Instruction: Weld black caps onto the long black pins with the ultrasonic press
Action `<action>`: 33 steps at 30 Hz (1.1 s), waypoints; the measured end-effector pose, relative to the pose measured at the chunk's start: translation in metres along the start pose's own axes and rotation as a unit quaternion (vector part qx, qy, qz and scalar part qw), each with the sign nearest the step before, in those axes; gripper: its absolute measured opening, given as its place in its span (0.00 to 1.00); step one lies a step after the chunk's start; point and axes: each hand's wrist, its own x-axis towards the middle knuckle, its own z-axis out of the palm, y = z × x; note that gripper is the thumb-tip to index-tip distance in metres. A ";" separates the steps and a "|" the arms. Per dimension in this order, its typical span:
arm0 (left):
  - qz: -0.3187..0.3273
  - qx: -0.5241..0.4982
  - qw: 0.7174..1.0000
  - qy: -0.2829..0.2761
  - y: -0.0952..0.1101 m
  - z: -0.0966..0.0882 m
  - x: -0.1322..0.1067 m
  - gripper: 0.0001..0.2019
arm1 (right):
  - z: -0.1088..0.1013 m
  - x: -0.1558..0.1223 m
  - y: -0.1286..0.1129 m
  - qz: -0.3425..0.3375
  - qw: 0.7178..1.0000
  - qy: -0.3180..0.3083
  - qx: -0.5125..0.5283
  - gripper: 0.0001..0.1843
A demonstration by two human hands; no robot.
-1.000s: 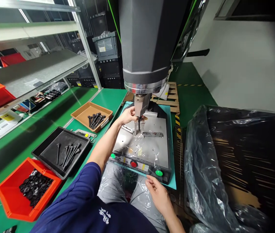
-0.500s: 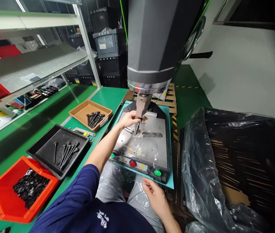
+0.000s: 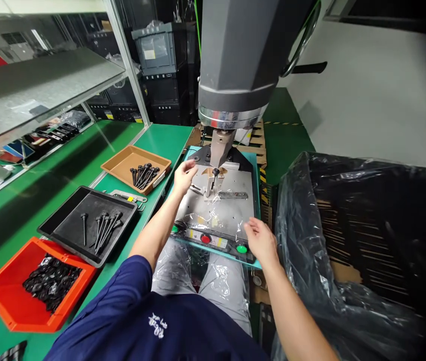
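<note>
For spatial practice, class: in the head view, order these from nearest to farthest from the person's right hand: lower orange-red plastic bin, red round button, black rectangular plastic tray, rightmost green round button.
1. Rightmost green round button: just left of the right hand.
2. Red round button: farther left.
3. Black rectangular plastic tray: well left.
4. Lower orange-red plastic bin: farthest left.

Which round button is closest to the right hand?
The green button at the right end, beside the right hand. The red button in the middle is farther; the other green button, at the left end, is farthest.
</note>
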 end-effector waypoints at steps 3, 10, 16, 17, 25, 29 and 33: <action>-0.079 0.092 0.993 -0.007 -0.018 -0.008 -0.043 0.11 | 0.015 0.035 -0.015 0.109 0.993 -0.013 0.043 0.23; -0.224 0.137 0.945 -0.196 -0.032 0.011 -0.087 0.27 | 0.040 0.055 -0.036 0.239 0.943 -0.096 0.211 0.26; -0.337 0.000 0.878 -0.340 -0.021 -0.008 -0.080 0.30 | 0.019 0.025 -0.045 0.162 0.927 -0.112 0.318 0.31; -0.337 -0.027 0.871 -0.356 -0.020 -0.011 -0.081 0.28 | 0.016 0.021 -0.050 0.134 0.925 -0.115 0.337 0.31; -0.268 -0.115 0.892 -0.345 0.000 -0.013 -0.077 0.25 | -0.006 0.023 -0.099 0.012 0.916 -0.177 0.359 0.34; -0.277 -0.116 0.882 -0.363 0.013 -0.016 -0.063 0.23 | -0.005 0.043 -0.107 -0.007 0.941 -0.133 0.310 0.37; -0.224 -0.074 0.926 -0.295 0.029 -0.024 -0.043 0.22 | -0.001 0.069 -0.113 -0.009 0.959 -0.096 0.266 0.32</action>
